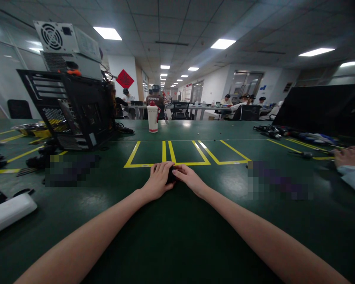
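Both hands meet around a small dark object at the middle of the green table. My left hand wraps it from the left, its fingers curled over the top and its thumb low in front. From the right, my right hand presses its bent fingers against the object's side. Most of the object is covered by my fingers, so its kind does not show. Just beyond the hands, yellow tape outlines mark the table surface.
A black computer case with power supplies on top stands at left. A white bottle with a red lid is farther back. Cables lie at right, near another person's hand. A white object lies front left.
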`<state>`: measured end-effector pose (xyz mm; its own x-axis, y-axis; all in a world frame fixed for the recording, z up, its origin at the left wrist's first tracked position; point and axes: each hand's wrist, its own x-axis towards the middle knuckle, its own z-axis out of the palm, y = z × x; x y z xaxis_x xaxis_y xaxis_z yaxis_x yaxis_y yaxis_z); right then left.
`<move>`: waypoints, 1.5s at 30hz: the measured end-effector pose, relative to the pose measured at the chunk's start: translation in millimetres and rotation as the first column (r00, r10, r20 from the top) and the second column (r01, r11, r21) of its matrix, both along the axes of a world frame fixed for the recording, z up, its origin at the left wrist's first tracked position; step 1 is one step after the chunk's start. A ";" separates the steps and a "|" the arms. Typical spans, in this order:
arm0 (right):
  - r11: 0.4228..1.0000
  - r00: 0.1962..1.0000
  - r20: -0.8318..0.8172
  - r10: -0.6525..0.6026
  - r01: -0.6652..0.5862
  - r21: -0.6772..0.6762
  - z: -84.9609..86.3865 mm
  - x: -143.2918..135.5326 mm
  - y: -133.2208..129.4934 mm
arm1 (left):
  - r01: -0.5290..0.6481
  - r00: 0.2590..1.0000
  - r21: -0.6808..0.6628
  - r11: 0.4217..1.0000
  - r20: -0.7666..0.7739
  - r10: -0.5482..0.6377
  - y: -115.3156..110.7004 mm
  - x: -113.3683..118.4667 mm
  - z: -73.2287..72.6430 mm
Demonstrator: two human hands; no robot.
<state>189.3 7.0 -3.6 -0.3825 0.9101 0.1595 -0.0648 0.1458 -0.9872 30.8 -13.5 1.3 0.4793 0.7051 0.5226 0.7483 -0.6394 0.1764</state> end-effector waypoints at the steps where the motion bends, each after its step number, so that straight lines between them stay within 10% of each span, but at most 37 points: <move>1: 1.000 1.000 0.005 0.008 -0.008 0.003 0.9 0.7 -0.4 | -0.001 1.000 -0.004 1.000 0.000 0.001 0.1 0.0 0.2; 45: 0.996 0.996 0.026 0.084 -0.084 0.010 4.2 6.8 -2.9 | 0.007 1.000 0.015 1.000 0.008 -0.007 1.6 -0.9 -1.4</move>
